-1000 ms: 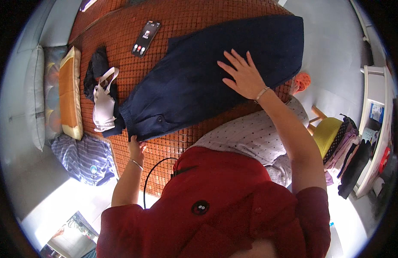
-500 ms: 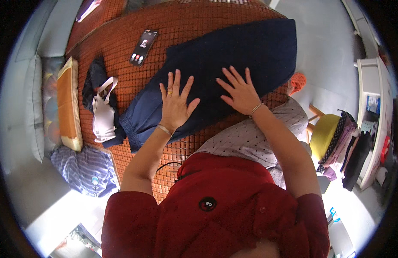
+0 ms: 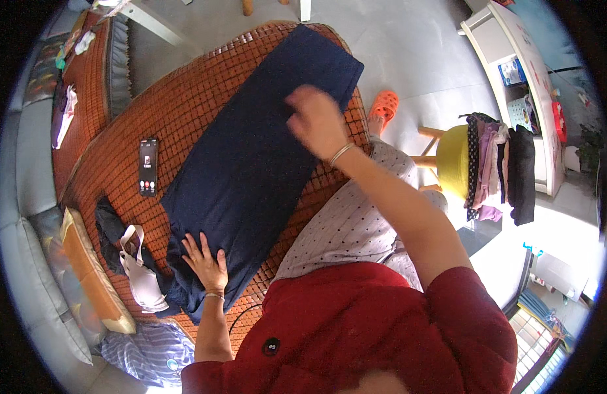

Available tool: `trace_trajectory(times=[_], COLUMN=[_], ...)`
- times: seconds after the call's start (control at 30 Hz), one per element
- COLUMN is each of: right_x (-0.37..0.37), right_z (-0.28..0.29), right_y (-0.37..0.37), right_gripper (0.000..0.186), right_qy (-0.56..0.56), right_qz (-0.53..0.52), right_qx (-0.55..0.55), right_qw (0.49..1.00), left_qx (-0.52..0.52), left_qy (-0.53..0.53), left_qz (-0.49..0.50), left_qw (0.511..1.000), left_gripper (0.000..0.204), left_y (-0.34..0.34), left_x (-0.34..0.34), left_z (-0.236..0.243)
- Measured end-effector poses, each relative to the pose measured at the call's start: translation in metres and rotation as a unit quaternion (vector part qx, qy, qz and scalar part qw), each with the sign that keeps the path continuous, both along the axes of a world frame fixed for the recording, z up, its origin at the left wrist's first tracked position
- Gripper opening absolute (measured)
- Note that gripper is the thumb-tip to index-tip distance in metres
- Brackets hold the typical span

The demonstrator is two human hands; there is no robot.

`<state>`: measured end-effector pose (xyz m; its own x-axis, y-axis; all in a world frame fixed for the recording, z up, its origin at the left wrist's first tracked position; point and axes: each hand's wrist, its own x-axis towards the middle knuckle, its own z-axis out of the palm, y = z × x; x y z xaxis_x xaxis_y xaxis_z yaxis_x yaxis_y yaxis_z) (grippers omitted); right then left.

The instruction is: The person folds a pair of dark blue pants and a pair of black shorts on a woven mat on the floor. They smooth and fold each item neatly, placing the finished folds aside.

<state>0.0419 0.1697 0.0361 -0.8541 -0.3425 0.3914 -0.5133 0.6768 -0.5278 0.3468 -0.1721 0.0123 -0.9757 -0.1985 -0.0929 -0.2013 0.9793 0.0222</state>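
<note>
Dark navy trousers [image 3: 238, 164] lie lengthwise on an orange tiled mat [image 3: 146, 98]. My left hand [image 3: 205, 262] rests spread on the trousers near their gathered lower-left end. My right hand [image 3: 316, 121] is blurred over their upper part; I cannot make out whether its fingers hold anything. Left of the trousers are a black phone [image 3: 148, 167] with its screen lit, a white bra [image 3: 142, 279] and some black clothing [image 3: 109, 230].
A patterned cushion [image 3: 93, 276] and grey sofa [image 3: 34, 164] line the left. A striped pillow [image 3: 149, 354] lies lower left. At right are a yellow stool [image 3: 451, 161], hanging clothes [image 3: 520, 171] and a white shelf unit [image 3: 487, 33]. An orange slipper [image 3: 385, 105] is on the floor.
The view has swung, bringing more floor in at the top. My left hand has shifted down toward the trousers' gathered end; my right hand, spread flat before, is now blurred in motion.
</note>
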Motion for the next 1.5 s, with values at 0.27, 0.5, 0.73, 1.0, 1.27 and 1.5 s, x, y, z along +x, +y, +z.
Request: trace_trajectory(times=[0.27, 0.5, 0.73, 1.0, 1.27, 1.5], right_x=[-0.095, -0.116, -0.120, -0.145, -0.130, -0.135], right_z=[-0.117, -0.053, -0.010, -0.032, -0.075, -0.045], right_y=[0.122, 0.110, 0.113, 0.132, 0.135, 0.137], right_gripper=[0.043, 0.037, 0.035, 0.034, 0.028, 0.021], right_qy=[-0.234, -0.325, -0.288, -0.207, -0.367, -0.156], right_qz=[-0.340, -0.370, -0.245, -0.184, -0.323, -0.255], right_qx=[-0.270, -0.240, 0.234, -0.090, -0.181, -0.188], right_qw=[0.870, 0.836, 0.896, 0.957, 0.854, 0.936], left_qx=[0.007, 0.016, 0.016, 0.023, 0.021, 0.060], left_qy=[0.001, 0.012, 0.010, 0.016, -0.034, 0.024], left_qz=[-0.015, -0.017, -0.018, -0.027, -0.034, -0.095], left_qw=[1.000, 1.000, 1.000, 0.999, 0.999, 0.993], left_gripper=[0.067, 0.070, 0.071, 0.070, 0.068, 0.064], left_y=[-0.002, -0.005, -0.004, -0.002, -0.011, 0.010], left_x=[-0.001, 0.000, 0.002, -0.001, -0.002, -0.047], left_z=[0.001, -0.003, -0.002, -0.001, 0.005, 0.026])
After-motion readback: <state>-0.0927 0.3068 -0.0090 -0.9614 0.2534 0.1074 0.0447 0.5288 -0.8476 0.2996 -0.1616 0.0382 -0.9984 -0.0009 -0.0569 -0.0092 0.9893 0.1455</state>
